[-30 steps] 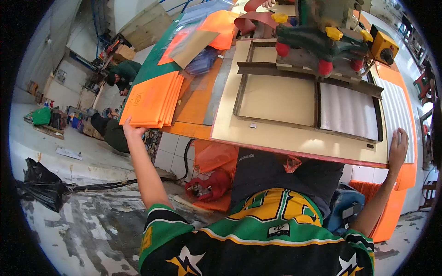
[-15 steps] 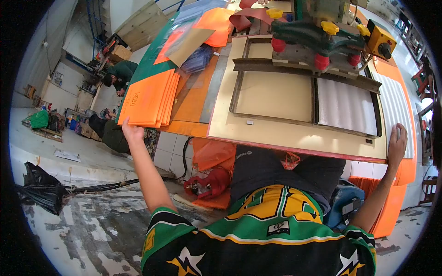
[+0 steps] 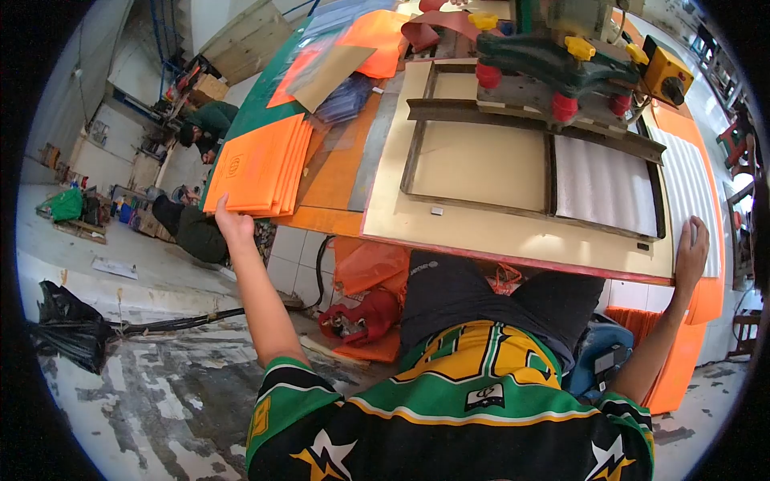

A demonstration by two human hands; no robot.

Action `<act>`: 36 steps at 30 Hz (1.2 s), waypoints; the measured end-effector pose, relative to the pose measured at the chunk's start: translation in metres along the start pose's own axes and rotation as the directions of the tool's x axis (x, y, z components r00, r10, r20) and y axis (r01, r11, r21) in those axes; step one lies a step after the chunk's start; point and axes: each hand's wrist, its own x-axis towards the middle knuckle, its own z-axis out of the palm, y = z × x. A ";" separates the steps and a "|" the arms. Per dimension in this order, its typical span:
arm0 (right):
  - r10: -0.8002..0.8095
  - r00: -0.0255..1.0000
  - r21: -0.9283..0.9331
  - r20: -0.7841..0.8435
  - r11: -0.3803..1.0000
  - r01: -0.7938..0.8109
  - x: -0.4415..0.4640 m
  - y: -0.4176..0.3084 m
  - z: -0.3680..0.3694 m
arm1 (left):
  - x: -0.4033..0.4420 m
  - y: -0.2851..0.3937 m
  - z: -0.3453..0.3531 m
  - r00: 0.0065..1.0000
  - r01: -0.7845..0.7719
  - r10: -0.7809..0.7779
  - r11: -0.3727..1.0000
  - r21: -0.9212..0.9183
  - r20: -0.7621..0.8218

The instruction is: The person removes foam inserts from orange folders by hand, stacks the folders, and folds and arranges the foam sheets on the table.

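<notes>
At the left table edge, my left hand (image 3: 234, 223) pinches the near corner of the stack of orange folders (image 3: 255, 168). My right hand (image 3: 691, 250) lies with fingers spread at the table's right side, on the edge of the white ribbed foam sheets (image 3: 682, 184). Between my hands is a cream board (image 3: 481, 224) bearing a dark metal frame (image 3: 480, 207). White foam (image 3: 603, 186) fills the frame's right section; cream board shows through the left one. A green machine head (image 3: 553, 68) with red feet and yellow knobs stands over the frame's far part.
Clear plastic sheets (image 3: 341, 100), a brown card (image 3: 333, 76) and orange sheets (image 3: 377, 36) lie at the back left. A yellow control box (image 3: 667, 78) is at the back right. A person (image 3: 212, 124) crouches on the left. Below the table sits a red bag (image 3: 365, 321).
My left hand and the near edge of the orange stack have shifted slightly away from me. The view has shifted a little. My right hand stays at the foam sheets.
</notes>
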 end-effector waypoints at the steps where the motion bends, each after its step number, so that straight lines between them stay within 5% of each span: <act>1: 0.004 1.000 0.011 -0.001 1.000 -0.004 -0.001 -0.004 -0.002 | -0.002 -0.004 -0.001 1.000 0.006 -0.006 1.000 0.001 0.005; 6: -0.004 1.000 0.022 -0.012 1.000 0.004 -0.001 -0.001 0.000 | -0.017 -0.026 -0.012 0.988 -0.062 0.071 0.996 0.067 -0.135; 9: -0.042 0.999 0.009 -0.025 0.999 0.043 0.000 0.009 0.002 | -0.027 -0.043 -0.025 0.981 -0.177 0.182 0.981 0.074 -0.072; 10: -0.297 0.954 -0.177 -0.046 0.942 0.285 -0.001 0.027 0.008 | -0.022 -0.051 -0.038 0.972 -0.216 0.225 0.969 0.118 -0.069; 11: -0.092 0.992 0.022 -0.088 0.995 0.095 -0.004 0.002 0.001 | -0.055 -0.046 -0.015 0.969 -0.178 0.206 0.964 0.195 -0.133; 13: -0.273 0.956 -0.199 -0.111 0.948 0.248 -0.004 0.018 0.007 | -0.074 -0.062 -0.023 0.921 -0.229 0.311 0.919 0.320 -0.233; 14: -0.052 0.988 0.014 -0.147 0.998 0.054 -0.004 0.005 0.004 | -0.084 -0.070 -0.027 0.890 -0.240 0.361 0.891 0.385 -0.281; 16: -0.039 0.988 0.025 -0.150 0.999 0.043 -0.003 0.002 0.001 | -0.110 -0.085 -0.025 0.854 -0.195 0.403 0.834 0.516 -0.329; 19: -0.002 0.989 0.030 -0.147 1.000 0.006 -0.005 -0.017 -0.012 | -0.092 -0.120 -0.088 0.853 -0.121 0.367 0.831 0.544 -0.370; 24: 0.014 0.985 0.008 -0.170 1.000 -0.013 -0.006 -0.019 -0.012 | -0.148 -0.143 -0.066 0.860 -0.008 0.290 0.830 0.558 -0.420; 31: 0.034 0.985 0.010 -0.171 0.999 -0.033 -0.007 -0.019 -0.012 | -0.175 -0.223 -0.086 0.969 0.003 0.119 0.872 0.489 -0.218; 36: 0.052 0.986 0.029 -0.156 0.998 -0.048 -0.007 -0.016 -0.011 | -0.228 -0.270 -0.049 0.984 0.156 -0.178 0.865 0.477 0.001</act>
